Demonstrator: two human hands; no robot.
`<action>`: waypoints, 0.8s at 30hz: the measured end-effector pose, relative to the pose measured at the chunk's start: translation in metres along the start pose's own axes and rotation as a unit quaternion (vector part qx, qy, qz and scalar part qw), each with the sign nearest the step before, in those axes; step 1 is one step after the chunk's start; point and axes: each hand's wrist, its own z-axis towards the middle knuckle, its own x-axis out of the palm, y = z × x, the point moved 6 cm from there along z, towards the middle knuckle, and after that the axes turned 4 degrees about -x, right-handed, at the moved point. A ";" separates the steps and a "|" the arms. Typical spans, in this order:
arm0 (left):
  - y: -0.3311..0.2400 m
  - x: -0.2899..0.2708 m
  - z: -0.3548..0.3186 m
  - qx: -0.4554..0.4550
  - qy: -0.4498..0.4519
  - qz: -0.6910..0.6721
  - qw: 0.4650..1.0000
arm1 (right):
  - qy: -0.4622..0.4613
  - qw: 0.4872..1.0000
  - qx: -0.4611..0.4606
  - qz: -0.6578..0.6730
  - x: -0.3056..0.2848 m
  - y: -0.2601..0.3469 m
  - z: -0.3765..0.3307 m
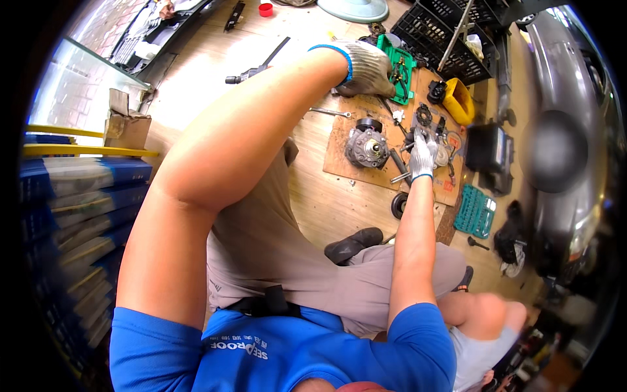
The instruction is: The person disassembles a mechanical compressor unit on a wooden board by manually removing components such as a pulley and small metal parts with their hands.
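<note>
A round grey compressor body (366,147) sits on a cardboard sheet (339,147). Right of it, the gloved right hand (423,155) pinches small metal parts; these could slip and scatter. Beyond it, the left hand (366,67), fingers curled, reaches the green tool case (403,65).

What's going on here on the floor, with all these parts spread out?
A person in grey work gloves is bent over a cardboard sheet laid on a wooden floor. The right hand is down among small metal parts and tools on the sheet, beside a round grey mechanical unit. The left hand is stretched farther out, resting near a green tool case. A yellow container, black crates and a teal socket tray lie around. Whether either hand grips anything is unclear.
</note>
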 end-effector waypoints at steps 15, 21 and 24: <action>0.012 0.010 0.011 -0.025 -0.019 -0.031 0.999 | 0.102 0.817 -0.030 -0.567 0.051 -0.024 -0.013; 0.011 0.006 0.011 -0.061 0.008 -0.045 0.997 | 0.129 0.785 0.017 -0.606 0.060 -0.018 -0.014; 0.014 0.004 0.008 -0.038 -0.018 -0.055 0.998 | 0.150 0.775 0.040 -0.612 0.067 -0.023 -0.007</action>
